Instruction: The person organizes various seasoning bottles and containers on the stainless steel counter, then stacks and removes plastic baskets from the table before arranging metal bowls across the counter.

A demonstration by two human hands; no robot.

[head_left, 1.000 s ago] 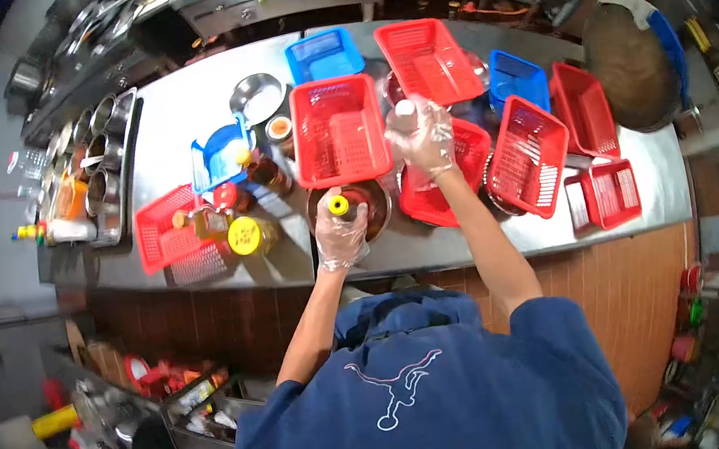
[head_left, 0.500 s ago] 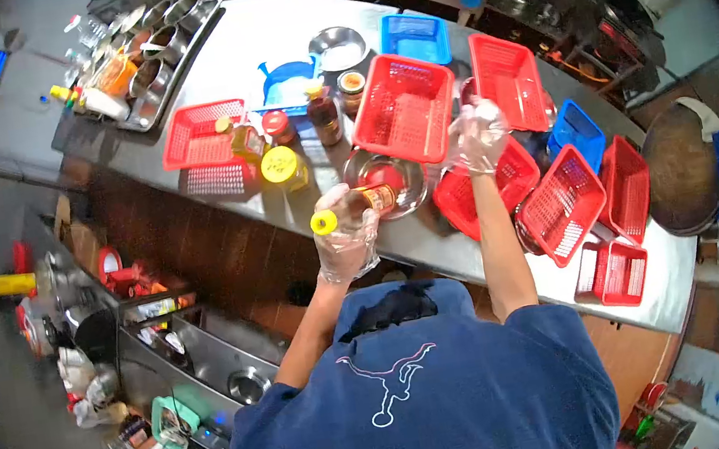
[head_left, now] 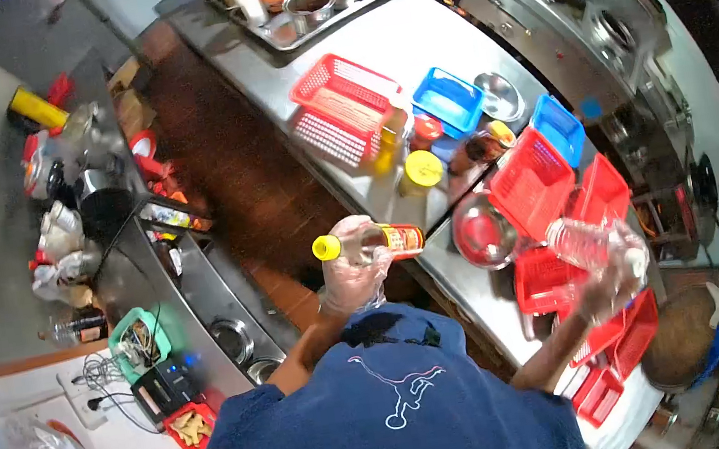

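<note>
My left hand (head_left: 353, 271), in a clear plastic glove, is closed round a sauce bottle (head_left: 402, 239) with a yellow cap and a red-orange label. The bottle lies sideways in the grip, its cap pointing left, over the gap in front of the counter. My right hand (head_left: 619, 271), also gloved and a little blurred, grips a clear plastic bottle (head_left: 575, 242) with a white cap, above the red baskets. Between the two hands, a round bowl (head_left: 485, 231) with something red in it sits on the counter. A jar with a yellow lid (head_left: 423, 169) stands beyond my left hand.
Red plastic baskets (head_left: 533, 182) line the counter's right part, with blue baskets (head_left: 449, 102) behind. A metal tray (head_left: 289, 39) of pots stands at the far end. A dark bottle (head_left: 474, 153) is near the jars. A wok-like round pan (head_left: 684, 340) sits right.
The view has turned left. My right hand has gone from a red basket to holding a clear plastic bottle. My left hand still holds the sauce bottle, now away from the bowl.
</note>
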